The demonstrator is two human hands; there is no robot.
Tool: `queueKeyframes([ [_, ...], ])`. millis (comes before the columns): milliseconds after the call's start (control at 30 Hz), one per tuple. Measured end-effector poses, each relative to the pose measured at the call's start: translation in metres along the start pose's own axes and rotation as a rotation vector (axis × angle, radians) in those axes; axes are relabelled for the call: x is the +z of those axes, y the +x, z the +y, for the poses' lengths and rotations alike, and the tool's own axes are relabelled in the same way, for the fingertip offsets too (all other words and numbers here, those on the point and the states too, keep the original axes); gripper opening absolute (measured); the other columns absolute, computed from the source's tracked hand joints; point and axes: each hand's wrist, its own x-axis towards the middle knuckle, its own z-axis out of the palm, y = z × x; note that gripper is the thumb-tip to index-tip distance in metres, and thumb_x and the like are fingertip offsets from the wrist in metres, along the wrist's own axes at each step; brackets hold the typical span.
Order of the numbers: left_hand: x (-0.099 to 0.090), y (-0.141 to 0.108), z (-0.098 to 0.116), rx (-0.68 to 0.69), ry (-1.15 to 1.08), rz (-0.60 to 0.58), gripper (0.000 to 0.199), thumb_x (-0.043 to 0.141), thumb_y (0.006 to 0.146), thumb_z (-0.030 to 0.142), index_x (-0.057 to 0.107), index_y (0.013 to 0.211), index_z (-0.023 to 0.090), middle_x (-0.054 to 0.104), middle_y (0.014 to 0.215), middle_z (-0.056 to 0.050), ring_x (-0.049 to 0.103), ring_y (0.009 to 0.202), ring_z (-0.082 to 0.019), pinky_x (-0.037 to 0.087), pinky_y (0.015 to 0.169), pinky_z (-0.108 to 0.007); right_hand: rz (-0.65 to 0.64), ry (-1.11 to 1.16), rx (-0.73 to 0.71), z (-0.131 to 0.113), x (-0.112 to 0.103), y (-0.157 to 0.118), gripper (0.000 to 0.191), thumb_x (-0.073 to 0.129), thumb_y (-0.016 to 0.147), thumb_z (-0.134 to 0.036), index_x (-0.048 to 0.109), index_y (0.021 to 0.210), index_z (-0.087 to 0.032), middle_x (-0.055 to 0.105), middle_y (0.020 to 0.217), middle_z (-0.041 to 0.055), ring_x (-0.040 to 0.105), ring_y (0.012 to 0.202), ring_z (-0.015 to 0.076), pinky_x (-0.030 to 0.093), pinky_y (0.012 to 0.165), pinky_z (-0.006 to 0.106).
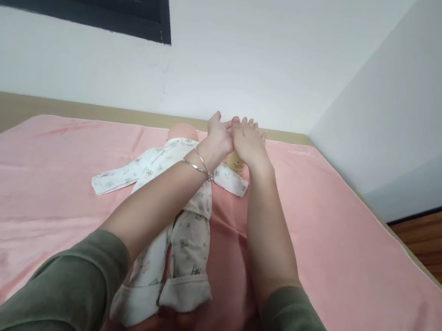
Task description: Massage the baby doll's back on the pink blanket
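My left hand [221, 134] is held palm up with its fingers stretched out, a bracelet [198, 168] round the wrist. Against it rests my right hand [248, 141], palm down, its fingers extended over the left fingers. Below my arms a doll in a white printed baby outfit [191, 240] lies on its back, its sleeves spread to the sides. Only part of the doll's head [183, 131] shows at the far end, and its feet are dim at the near end. Behind my right wrist stands a yellowish container [235, 162], mostly hidden by my hands.
A pink cloth [336, 246] covers most of the table, whose wooden edge [4, 110] shows at the back and left. White walls [260, 56] meet in a corner behind. A dark window frame [152, 10] is at upper left, brown wood [434, 248] at right.
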Motion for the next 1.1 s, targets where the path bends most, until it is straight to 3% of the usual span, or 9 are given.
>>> queueKeyframes([
  [300, -0.007, -0.013, 0.004, -0.100, -0.038, 0.017, 0.069, 0.010, 0.102, 0.050, 0.059, 0.130, 0.011, 0.067, 0.120, -0.020, 0.061, 0.131, -0.037, 0.058, 0.102, -0.054, 0.112, -0.127, -0.096, 0.000, 0.013, 0.000, 0.087, 0.008, 0.105, -0.064, 0.060, 0.140, -0.005, 0.048, 0.158, 0.0240, 0.030, 0.157, 0.0369, 0.009, 0.129, 0.063],
  [467, -0.022, -0.041, 0.017, -0.202, -0.115, -0.017, 0.071, 0.007, 0.099, 0.047, 0.055, 0.137, 0.010, 0.068, 0.122, -0.021, 0.065, 0.126, -0.033, 0.059, 0.102, -0.049, 0.165, -0.197, -0.065, -0.001, 0.018, -0.002, 0.081, 0.011, 0.106, -0.059, 0.060, 0.140, -0.003, 0.048, 0.158, 0.0252, 0.032, 0.156, 0.0355, 0.010, 0.129, 0.063],
  [667, -0.057, -0.092, 0.039, -0.211, -0.053, -0.047, 0.067, 0.019, 0.098, 0.048, 0.053, 0.145, 0.014, 0.060, 0.145, -0.019, 0.055, 0.142, -0.027, 0.054, 0.110, -0.039, 0.183, -0.241, -0.015, -0.006, 0.020, -0.004, 0.079, 0.010, 0.107, -0.056, 0.057, 0.143, -0.005, 0.044, 0.161, 0.0248, 0.031, 0.157, 0.0344, 0.009, 0.127, 0.067],
  [867, -0.080, -0.142, 0.063, -0.256, -0.108, -0.019, 0.061, 0.025, 0.098, 0.041, 0.055, 0.145, 0.017, 0.063, 0.144, -0.019, 0.057, 0.141, -0.028, 0.052, 0.114, -0.044, 0.197, -0.268, 0.057, -0.014, 0.024, -0.001, 0.076, 0.015, 0.106, -0.055, 0.055, 0.144, -0.003, 0.042, 0.161, 0.0271, 0.029, 0.158, 0.0360, 0.009, 0.126, 0.069],
  [1100, -0.094, -0.159, 0.077, -0.198, -0.090, -0.077, 0.059, 0.029, 0.096, 0.036, 0.055, 0.145, 0.018, 0.064, 0.143, -0.017, 0.056, 0.142, -0.029, 0.051, 0.116, -0.047, 0.254, -0.316, 0.093, -0.017, 0.032, 0.001, 0.076, 0.013, 0.105, -0.055, 0.053, 0.145, -0.004, 0.041, 0.162, 0.0274, 0.028, 0.158, 0.0370, 0.009, 0.124, 0.073],
])
